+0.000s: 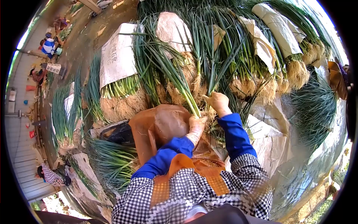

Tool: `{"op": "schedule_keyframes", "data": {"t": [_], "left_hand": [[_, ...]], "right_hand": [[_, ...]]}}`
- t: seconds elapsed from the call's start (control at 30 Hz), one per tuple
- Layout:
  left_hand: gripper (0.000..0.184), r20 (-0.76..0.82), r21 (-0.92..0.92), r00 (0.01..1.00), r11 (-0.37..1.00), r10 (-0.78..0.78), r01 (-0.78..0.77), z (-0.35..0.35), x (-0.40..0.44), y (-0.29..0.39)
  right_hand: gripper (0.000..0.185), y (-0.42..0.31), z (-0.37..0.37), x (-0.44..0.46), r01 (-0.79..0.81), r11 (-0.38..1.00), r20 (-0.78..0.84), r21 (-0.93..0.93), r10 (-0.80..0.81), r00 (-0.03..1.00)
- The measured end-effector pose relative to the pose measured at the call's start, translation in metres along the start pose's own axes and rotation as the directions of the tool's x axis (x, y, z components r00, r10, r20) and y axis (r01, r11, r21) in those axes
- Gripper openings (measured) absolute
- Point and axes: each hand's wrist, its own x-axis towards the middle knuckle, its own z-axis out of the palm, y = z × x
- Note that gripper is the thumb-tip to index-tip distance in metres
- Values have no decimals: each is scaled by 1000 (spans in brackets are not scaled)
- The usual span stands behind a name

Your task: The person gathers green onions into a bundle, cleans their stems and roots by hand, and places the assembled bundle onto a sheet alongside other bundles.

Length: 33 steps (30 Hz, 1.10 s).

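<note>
My left hand (197,126) is closed around the pale lower stems of a few green onions (188,98), their long leaves slanting up and to the left. Just right of it, my right hand (218,103) pinches another green onion stalk (212,84) near its base. Stringy roots (209,115) show between and below the two hands. Behind them lie bundles of green onions (246,71) with tan, bushy roots facing me. A brown plastic apron (164,121) covers my lap beneath the left forearm.
A printed white sack (118,56) wraps one bundle at the left; pale sacking (278,30) wraps others at the right. Loose green onions (315,108) lie far right, more (112,160) at lower left. Pale sheeting (268,138) lies beside me. Other people (50,45) sit along the far left.
</note>
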Motion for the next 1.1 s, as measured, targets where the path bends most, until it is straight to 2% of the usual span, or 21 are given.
{"op": "schedule_keyframes", "data": {"t": [0.1, 0.2, 0.23, 0.27, 0.3, 0.33, 0.37, 0.4, 0.43, 0.47, 0.5, 0.6, 0.67, 0.73, 0.8, 0.83, 0.9, 0.93, 0.97, 1.0, 1.1], "left_hand": [[14, -59, 87, 998, 996, 20, -14, -4, 3, 1], [13, -64, 62, 998, 998, -16, 20, -1, -3, 15], [13, -66, 63, 997, 998, -27, 31, -3, -5, 17], [12, 7, -207, 998, 976, -66, 66, -7, -5, 17], [11, 86, -459, 993, 881, -82, 112, -9, -3, 19], [12, 30, -250, 993, 961, -114, 118, -1, 0, 26], [13, 5, -215, 997, 974, -77, 77, -6, 6, 16], [14, -19, -179, 999, 983, -41, 37, -11, 12, 5], [16, -26, -191, 997, 979, -76, 70, -10, 14, 3], [16, -16, -190, 997, 979, -77, 73, -8, 13, 7], [17, 52, -251, 990, 957, -134, 143, -5, 10, 16], [18, 134, -255, 941, 906, -312, 337, -3, 1, 34], [17, 143, -270, 950, 912, -278, 307, -5, 1, 30], [17, 195, -364, 933, 861, -302, 355, -6, 4, 28], [18, 269, -375, 902, 825, -339, 422, -8, 2, 37], [19, 229, -297, 925, 883, -304, 363, -6, 1, 38], [23, 219, -117, 954, 965, -204, 234, -5, 0, 25], [23, 210, -4, 954, 976, -213, 219, -9, -1, 19], [23, 201, -56, 951, 966, -235, 251, -11, 1, 11], [23, 195, -110, 947, 954, -254, 278, -10, 3, 12], [17, 80, -181, 905, 887, -417, 425, -18, 9, 18]], "right_hand": [[37, -5, 20, 13, 83, 996, -172, 44, -75, 982], [30, -11, 6, -12, 84, 971, -100, 224, -63, 993], [35, -8, 20, -31, 108, 821, -132, 560, -40, 990], [35, -10, -2, -62, 67, 648, 60, 759, -172, 983], [36, -3, -17, -84, 148, 613, 81, 776, -330, 940], [34, 17, -27, -109, -109, 326, 241, 939, -399, 885], [30, 32, -36, -125, -93, 300, 185, 949, -293, 938], [30, 52, -37, -134, -186, 90, 201, 978, -216, 956], [30, 78, -31, -132, -159, 242, 190, 957, -110, 976], [33, 96, -22, -126, -293, 487, 340, 823, -8, 940], [33, 102, -4, -116, -294, 486, 336, 823, 2, 942], [33, 107, 41, -79, -222, 770, 177, 598, 143, 974], [33, 74, 47, -54, -185, 294, 174, 938, 66, 983], [30, 41, 46, -35, -267, 124, 266, 956, 27, 964], [27, 14, 37, -32, -311, -180, 314, 933, -13, 949], [23, 14, 61, -19, -178, -128, 180, 976, 2, 984], [23, 5, 58, -20, 124, 523, -202, 843, 96, 975], [23, 5, 59, -29, 223, 801, -437, 556, 53, 898], [23, -1, 42, -43, 118, 889, -346, 443, 49, 937], [25, 2, 39, -51, 245, 839, -427, 486, -17, 904], [27, 16, -6, -99, 190, 377, -265, 907, 156, 952]]}}
